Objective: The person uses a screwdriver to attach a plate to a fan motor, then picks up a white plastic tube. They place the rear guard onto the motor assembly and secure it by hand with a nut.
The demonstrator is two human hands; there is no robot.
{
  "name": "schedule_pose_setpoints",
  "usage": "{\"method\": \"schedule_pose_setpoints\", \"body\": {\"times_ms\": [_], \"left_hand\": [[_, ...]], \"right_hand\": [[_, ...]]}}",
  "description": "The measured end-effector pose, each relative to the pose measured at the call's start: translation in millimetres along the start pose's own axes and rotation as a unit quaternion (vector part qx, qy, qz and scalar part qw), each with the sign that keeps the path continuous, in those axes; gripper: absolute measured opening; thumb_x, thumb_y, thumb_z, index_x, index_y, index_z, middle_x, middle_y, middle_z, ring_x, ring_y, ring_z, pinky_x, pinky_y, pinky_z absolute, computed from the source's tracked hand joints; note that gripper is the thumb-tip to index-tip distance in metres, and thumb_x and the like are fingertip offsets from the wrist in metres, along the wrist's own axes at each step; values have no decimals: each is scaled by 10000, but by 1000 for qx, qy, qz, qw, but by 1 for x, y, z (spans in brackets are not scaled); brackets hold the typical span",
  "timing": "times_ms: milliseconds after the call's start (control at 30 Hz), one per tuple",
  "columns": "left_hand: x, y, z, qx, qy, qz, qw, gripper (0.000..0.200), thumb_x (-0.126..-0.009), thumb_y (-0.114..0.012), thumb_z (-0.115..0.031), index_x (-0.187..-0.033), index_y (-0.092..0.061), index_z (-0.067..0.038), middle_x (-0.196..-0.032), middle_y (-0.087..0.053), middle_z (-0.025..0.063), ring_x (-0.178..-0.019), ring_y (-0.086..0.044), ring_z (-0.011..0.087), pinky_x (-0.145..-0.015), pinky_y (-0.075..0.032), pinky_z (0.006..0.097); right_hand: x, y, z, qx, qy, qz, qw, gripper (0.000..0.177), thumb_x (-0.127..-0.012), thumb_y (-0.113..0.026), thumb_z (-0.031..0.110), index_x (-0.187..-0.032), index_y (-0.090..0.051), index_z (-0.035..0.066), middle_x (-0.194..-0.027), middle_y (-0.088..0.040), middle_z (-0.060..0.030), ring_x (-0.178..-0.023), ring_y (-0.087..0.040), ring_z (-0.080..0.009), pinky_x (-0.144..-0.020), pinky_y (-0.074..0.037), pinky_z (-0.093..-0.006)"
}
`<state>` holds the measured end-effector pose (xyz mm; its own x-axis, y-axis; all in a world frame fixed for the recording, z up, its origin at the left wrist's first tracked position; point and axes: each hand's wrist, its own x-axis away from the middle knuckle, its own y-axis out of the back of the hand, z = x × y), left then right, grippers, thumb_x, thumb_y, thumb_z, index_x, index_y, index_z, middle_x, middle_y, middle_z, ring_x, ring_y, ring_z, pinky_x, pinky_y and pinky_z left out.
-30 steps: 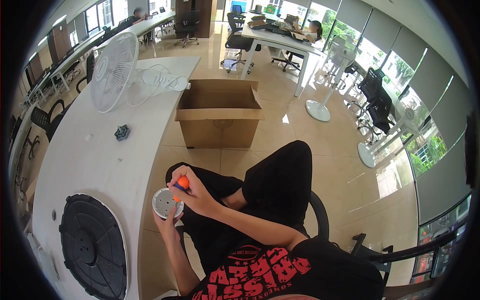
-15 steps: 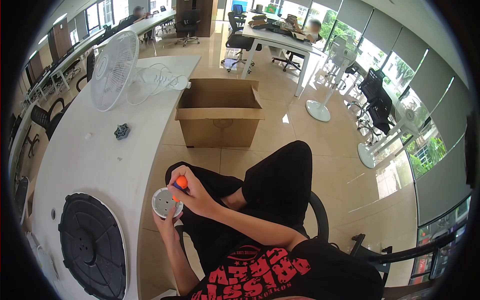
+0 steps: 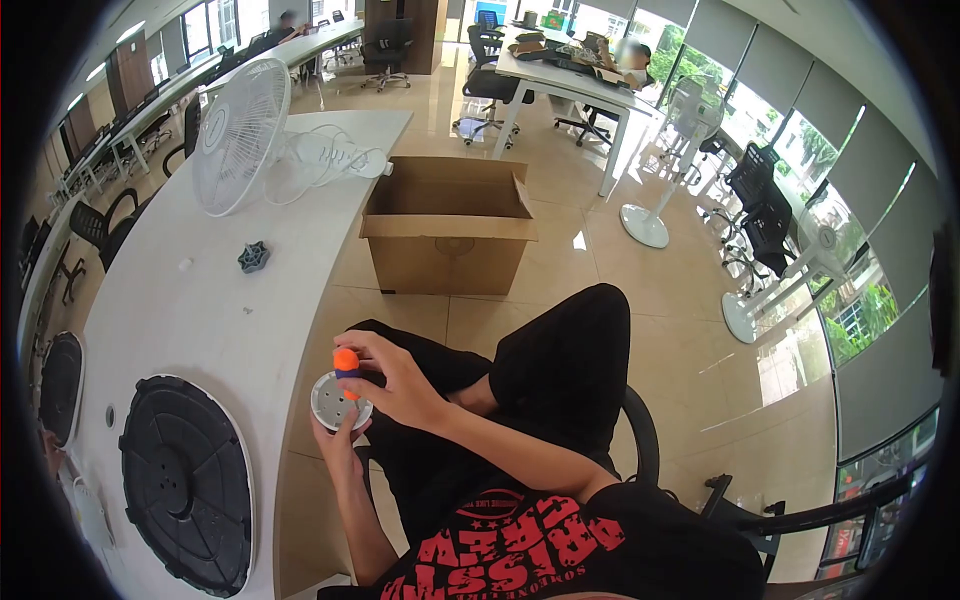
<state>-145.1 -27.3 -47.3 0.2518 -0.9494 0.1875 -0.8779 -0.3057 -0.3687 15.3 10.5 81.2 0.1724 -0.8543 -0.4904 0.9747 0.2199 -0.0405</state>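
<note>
A white round part (image 3: pixel 327 404) with small holes in its face rests in my left hand (image 3: pixel 338 445), whose fingers are closed round its lower edge. My right hand (image 3: pixel 398 384) grips a screwdriver (image 3: pixel 346 361) by its orange and dark blue handle, the tool standing over the right side of the part. The screwdriver's tip points down at the face; whether it sits in a screw is too small to tell. Both hands are above my lap, beside the table edge.
On the white table (image 3: pixel 215 330) lie a large black round base (image 3: pixel 185 485), a small grey knob-like piece (image 3: pixel 253 257) and a white fan (image 3: pixel 243 140). An open cardboard box (image 3: pixel 450 255) stands on the floor. Standing fans (image 3: pixel 645 225) and chairs are on the right.
My right hand's fingers have shifted on the screwdriver, and its handle now stands more upright. The whole view has moved slightly; another black round base shows at the far left.
</note>
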Motion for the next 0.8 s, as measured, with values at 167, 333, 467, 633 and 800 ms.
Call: {"method": "schedule_pose_setpoints", "body": {"times_ms": [167, 333, 467, 633, 800], "left_hand": [[3, -6, -4, 8, -11, -9, 1000, 707, -877, -729, -5, -1499, -407, -99, -1369, -563, 123, -1121, -674, 228, -760, -670, 327], [2, -4, -4, -8, 4, -8, 1000, 709, -883, -731, -14, -1505, -402, -103, -1365, -571, 127, -1103, -686, 233, -753, -669, 323], [-2, 0, 2, -10, 1, -11, 1000, 699, -894, -740, -36, -1504, -408, -113, -1351, -590, 123, -1072, -706, 234, -750, -668, 321], [-2, 0, 1, 0, -1, -10, 1000, 677, -896, -725, -16, -1491, -410, -94, -1362, -568, 145, -1107, -686, 257, -729, -675, 341], [-2, -1, 2, -9, -8, -2, 1000, 648, -899, -740, -33, -1467, -433, -87, -1333, -603, 134, -1067, -709, 244, -724, -678, 341]], "right_hand": [[-1, 3, -2, 103, 89, 39, 990, 443, -899, -779, 97, -1303, -607, 36, -1197, -622, -118, -1044, -652, -226, -921, -544, -344], [2, 9, -2, 171, 33, 36, 984, 379, -943, -706, 56, -1308, -608, 40, -1169, -629, -118, -1040, -652, -232, -912, -531, -338], [-4, 7, -3, 65, 44, 12, 997, 318, -925, -731, 54, -1236, -665, 54, -1153, -624, -118, -1009, -648, -231, -880, -528, -329], [-3, 6, -2, 100, 68, -2, 993, 292, -869, -788, 56, -1152, -715, 54, -1177, -639, -133, -1021, -656, -239, -885, -524, -323], [-1, 14, -3, 186, 92, -31, 978, 303, -832, -811, 45, -1125, -731, 38, -1147, -679, -121, -1026, -669, -250, -907, -532, -326]]}}
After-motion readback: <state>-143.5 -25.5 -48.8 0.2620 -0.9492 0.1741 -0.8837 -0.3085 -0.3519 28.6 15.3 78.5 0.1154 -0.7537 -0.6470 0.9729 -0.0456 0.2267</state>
